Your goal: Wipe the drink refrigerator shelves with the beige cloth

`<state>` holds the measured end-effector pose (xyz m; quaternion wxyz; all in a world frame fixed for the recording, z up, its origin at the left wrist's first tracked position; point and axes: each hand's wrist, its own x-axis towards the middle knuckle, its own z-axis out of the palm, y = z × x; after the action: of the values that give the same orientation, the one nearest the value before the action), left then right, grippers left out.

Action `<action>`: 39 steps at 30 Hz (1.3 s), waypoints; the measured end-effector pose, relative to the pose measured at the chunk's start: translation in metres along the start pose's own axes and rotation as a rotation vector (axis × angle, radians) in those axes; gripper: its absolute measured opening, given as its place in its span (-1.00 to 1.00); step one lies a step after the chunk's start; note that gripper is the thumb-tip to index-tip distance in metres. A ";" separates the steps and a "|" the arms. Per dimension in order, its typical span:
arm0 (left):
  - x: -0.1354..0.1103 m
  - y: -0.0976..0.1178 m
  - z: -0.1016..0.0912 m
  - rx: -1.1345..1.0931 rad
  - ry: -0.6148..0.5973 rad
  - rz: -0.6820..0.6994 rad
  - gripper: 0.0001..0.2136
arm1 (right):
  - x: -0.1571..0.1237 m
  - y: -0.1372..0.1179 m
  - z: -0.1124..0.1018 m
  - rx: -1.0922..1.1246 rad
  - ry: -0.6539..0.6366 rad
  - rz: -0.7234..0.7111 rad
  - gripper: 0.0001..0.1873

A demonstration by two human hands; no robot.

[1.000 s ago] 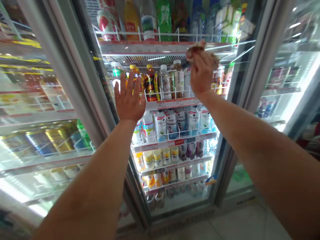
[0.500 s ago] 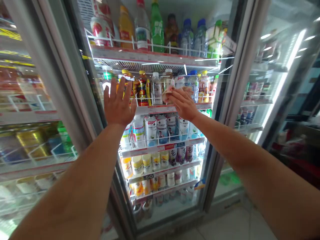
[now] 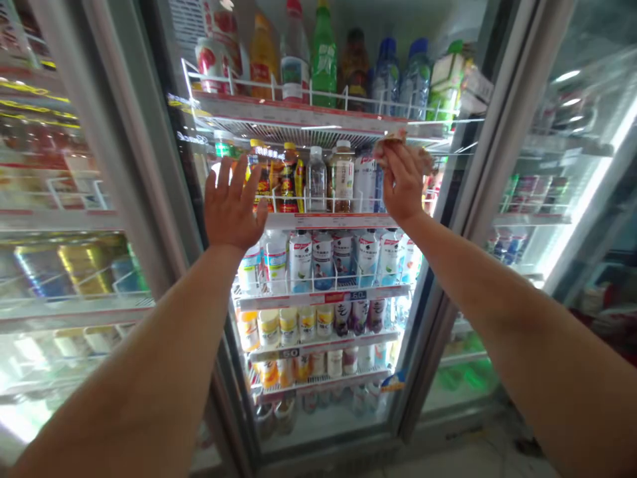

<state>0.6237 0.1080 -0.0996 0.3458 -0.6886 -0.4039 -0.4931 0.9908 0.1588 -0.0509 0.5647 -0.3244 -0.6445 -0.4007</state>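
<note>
A glass fridge door stands upright in front of me, with rows of drinks behind it. My left hand lies flat toward the glass on the left side, fingers spread and holding nothing. At the upper right of the pane, my right hand presses a crumpled pinkish cloth to the glass. The fingers cover part of the cloth, and some of it sticks out to the right of the hand.
Metal door frames run along both sides of the pane. Behind the glass, bottles and cans fill several wire shelves. Neighbouring fridge doors with more drinks stand left and right. A pale tiled floor shows at the bottom.
My right hand has moved right and upward across the glass with the cloth. The left hand keeps about the same place, while the view has shifted slightly.
</note>
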 end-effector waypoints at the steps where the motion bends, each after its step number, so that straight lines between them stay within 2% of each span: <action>1: 0.000 0.000 0.000 0.011 0.007 0.005 -0.40 | -0.004 0.000 -0.002 0.018 -0.022 -0.040 -0.47; 5: -0.001 -0.002 0.001 0.050 0.018 0.013 -0.42 | -0.024 0.009 -0.019 0.092 -0.153 -0.215 -0.51; 9: -0.001 -0.006 0.003 0.076 0.021 0.021 -0.39 | -0.030 0.038 -0.039 0.128 -0.256 -0.292 -0.52; 11: -0.001 -0.006 0.004 0.083 0.019 0.023 -0.39 | -0.022 0.063 -0.045 0.097 -0.235 -0.217 -0.50; 13: -0.001 -0.003 0.005 0.098 0.026 0.013 -0.40 | -0.010 0.090 -0.045 0.060 -0.157 -0.070 -0.47; 15: -0.001 0.004 0.008 0.120 0.041 -0.012 -0.39 | 0.002 0.112 -0.040 0.048 -0.045 0.089 -0.44; 17: -0.001 0.015 0.012 0.149 0.065 -0.073 -0.37 | 0.009 0.124 -0.030 0.060 0.060 0.214 -0.44; 20: -0.001 0.036 0.020 0.168 0.123 -0.194 -0.32 | 0.004 0.117 -0.017 0.063 0.104 0.287 -0.42; 24: 0.000 0.057 0.023 0.123 0.119 -0.246 -0.27 | -0.017 0.095 -0.019 0.056 0.049 0.215 -0.44; 29: -0.001 0.053 0.025 0.111 0.120 -0.245 -0.25 | -0.043 0.083 -0.032 0.071 -0.012 0.121 -0.47; 34: -0.001 0.043 0.030 0.224 0.169 -0.253 -0.32 | -0.081 0.069 -0.034 0.083 0.017 0.025 -0.51; 39: -0.002 0.058 0.021 0.230 0.095 -0.270 -0.35 | -0.137 0.047 -0.034 0.138 -0.028 -0.145 -0.60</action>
<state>0.6838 0.1011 -0.1114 0.3716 -0.5598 -0.5297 -0.5177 1.0687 0.1559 -0.1778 0.5461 -0.2427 -0.7003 -0.3903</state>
